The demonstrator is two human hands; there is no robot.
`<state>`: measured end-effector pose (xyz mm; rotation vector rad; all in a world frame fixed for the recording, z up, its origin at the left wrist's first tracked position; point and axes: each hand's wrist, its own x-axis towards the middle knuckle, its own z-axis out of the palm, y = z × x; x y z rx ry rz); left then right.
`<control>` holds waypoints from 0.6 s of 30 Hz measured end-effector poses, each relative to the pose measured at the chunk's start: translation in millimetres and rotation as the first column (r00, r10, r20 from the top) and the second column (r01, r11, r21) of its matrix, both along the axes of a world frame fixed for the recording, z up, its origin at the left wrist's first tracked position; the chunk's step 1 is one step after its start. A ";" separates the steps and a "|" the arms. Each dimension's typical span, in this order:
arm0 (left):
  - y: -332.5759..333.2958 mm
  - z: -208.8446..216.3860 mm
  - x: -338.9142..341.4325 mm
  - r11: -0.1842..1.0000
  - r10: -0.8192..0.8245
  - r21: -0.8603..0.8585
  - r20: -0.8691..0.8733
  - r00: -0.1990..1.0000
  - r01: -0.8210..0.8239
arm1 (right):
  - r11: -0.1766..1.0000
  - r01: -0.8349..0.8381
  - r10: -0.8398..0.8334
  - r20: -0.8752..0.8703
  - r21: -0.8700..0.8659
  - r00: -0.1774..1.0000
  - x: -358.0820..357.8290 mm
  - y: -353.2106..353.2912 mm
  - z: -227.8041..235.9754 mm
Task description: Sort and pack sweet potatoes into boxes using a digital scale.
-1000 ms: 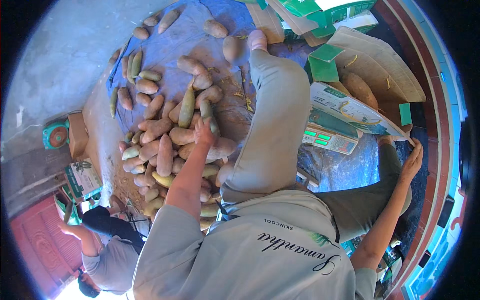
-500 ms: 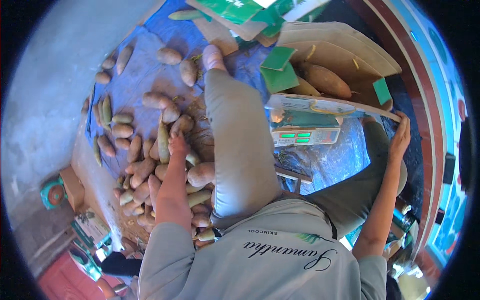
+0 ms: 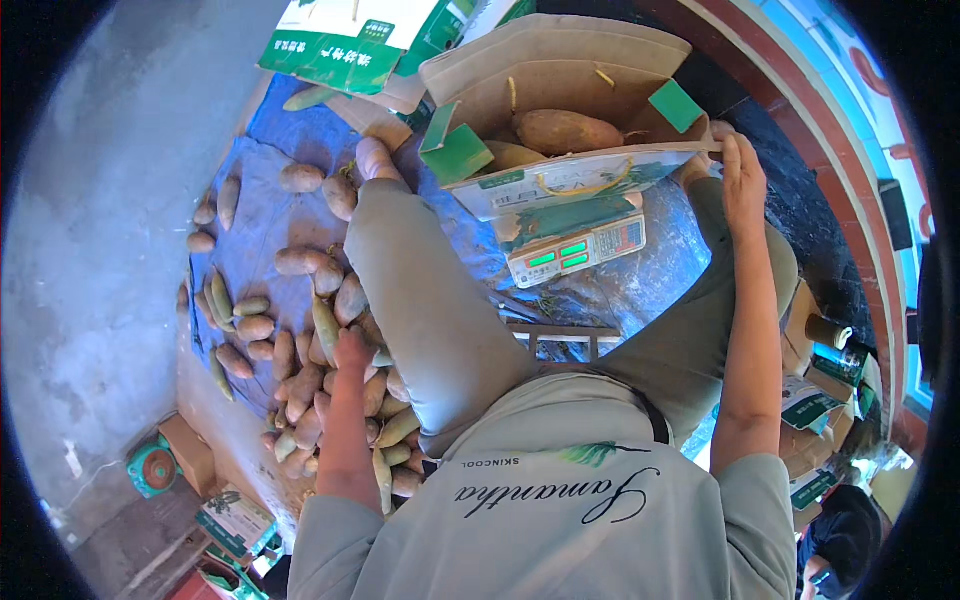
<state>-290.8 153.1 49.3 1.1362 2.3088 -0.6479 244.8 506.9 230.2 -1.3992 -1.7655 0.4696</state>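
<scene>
My left hand [image 3: 352, 349] is down in the pile of brown and greenish root vegetables on my left. A long green root [image 3: 325, 327] lies beside it and a brown root [image 3: 350, 299] just beyond it. Its fingers are hidden among the roots, so its grip does not show. With my right hand [image 3: 743, 182] I grip the near right corner of an open carton [image 3: 600, 178]. Inside the carton lie a large brown root [image 3: 566, 131] and a paler one [image 3: 512, 155]. The carton rests on a scale [image 3: 578, 250] with lit green displays.
A blue sheet [image 3: 262, 205] lies under scattered roots at the left. White-and-green cartons [image 3: 350, 45] stand at the far side. A low stool frame [image 3: 560, 335] shows between my legs. Another person in dark clothes [image 3: 845, 540] is at the lower right.
My left hand has drawn back from the brown root, nearer to me in the pile. My right hand stays on the carton's edge. The whole view has turned and shifted.
</scene>
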 end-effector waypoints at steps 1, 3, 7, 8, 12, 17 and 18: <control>-1.8 3.4 8.2 1.000 -0.016 0.003 -0.007 1.000 0.016 | 0.999 -0.035 0.034 0.018 0.039 0.999 2.5 -0.6 -1.9; -11.8 14.0 20.3 0.990 -0.041 0.132 -0.074 0.996 0.051 | 0.995 -0.007 0.006 0.008 0.102 1.000 1.7 -0.5 -4.1; -33.8 35.1 -0.3 0.951 0.117 0.282 0.048 0.992 -0.126 | 0.999 -0.006 0.006 -0.008 0.044 1.000 -6.3 -6.6 5.9; -34.5 41.1 -3.1 0.930 0.066 0.365 -0.067 0.996 -0.037 | 0.998 -0.007 0.005 0.034 0.062 0.999 -4.9 -7.7 7.3; 19.9 144.3 36.5 0.652 0.096 0.756 -0.169 0.981 0.066 | 0.987 -0.023 0.004 0.120 0.159 0.993 4.5 -8.4 4.3; 61.3 225.2 29.6 0.209 0.305 0.978 -0.061 0.950 -0.004 | 0.997 -0.065 0.060 0.098 0.052 0.993 4.4 -14.5 16.0; 77.5 249.4 42.2 0.075 0.240 0.988 0.117 0.964 -0.138 | 0.997 -0.073 0.072 0.079 0.002 0.994 7.5 -15.6 15.5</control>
